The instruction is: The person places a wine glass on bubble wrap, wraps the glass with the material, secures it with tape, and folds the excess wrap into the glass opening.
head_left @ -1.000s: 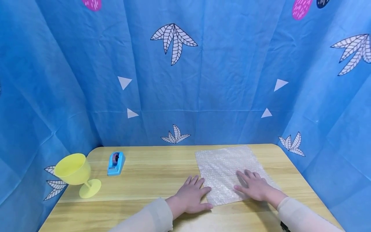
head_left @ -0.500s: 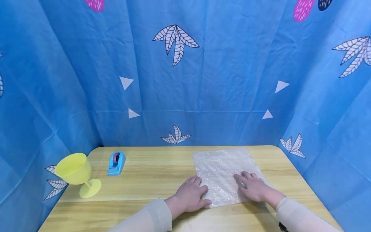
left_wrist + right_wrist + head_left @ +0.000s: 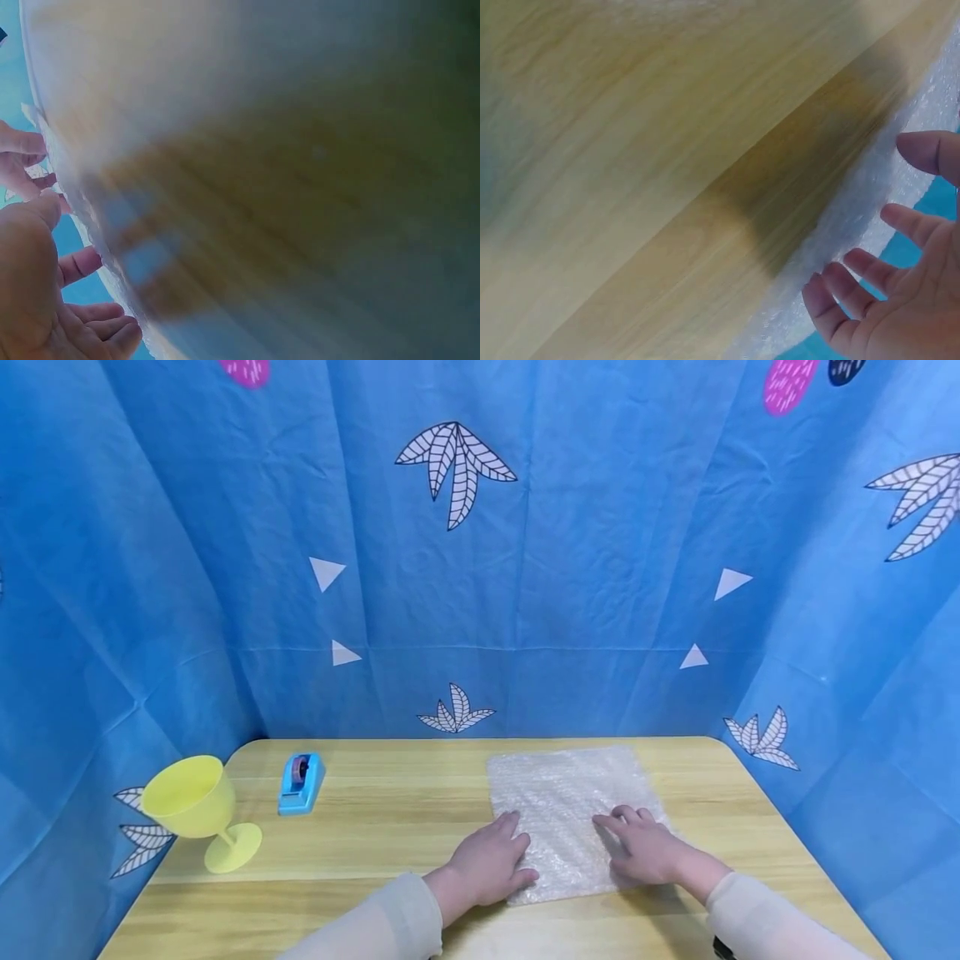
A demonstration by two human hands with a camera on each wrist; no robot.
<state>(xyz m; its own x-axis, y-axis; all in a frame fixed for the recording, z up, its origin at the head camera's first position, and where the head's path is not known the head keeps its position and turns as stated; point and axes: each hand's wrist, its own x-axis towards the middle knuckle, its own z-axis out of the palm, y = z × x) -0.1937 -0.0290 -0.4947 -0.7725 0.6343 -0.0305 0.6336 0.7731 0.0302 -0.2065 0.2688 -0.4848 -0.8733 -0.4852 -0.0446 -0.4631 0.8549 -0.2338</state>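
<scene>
A square sheet of clear bubble wrap (image 3: 562, 785) lies flat on the right half of the wooden table. My left hand (image 3: 486, 862) rests at its left edge, thumb and fingertips on the sheet, fingers slightly bent. On the sheet's right part lies my right hand (image 3: 648, 850), its fingers spread and touching the surface. In the left wrist view, the left hand (image 3: 52, 300) has its fingertips along the sheet's edge. The right wrist view shows the right hand (image 3: 900, 277) with loosely bent fingertips against the bubble wrap (image 3: 847, 217).
At the table's left side stands a yellow goblet (image 3: 191, 802). A blue tape dispenser (image 3: 302, 785) with a small roll sits to its right, farther back. Behind the wooden table (image 3: 375, 827) and along both sides hangs a blue patterned curtain (image 3: 592, 527).
The bubble wrap has shifted left across the table. My right hand has moved left with it, while my left hand has moved slightly left and its fingers are closer together.
</scene>
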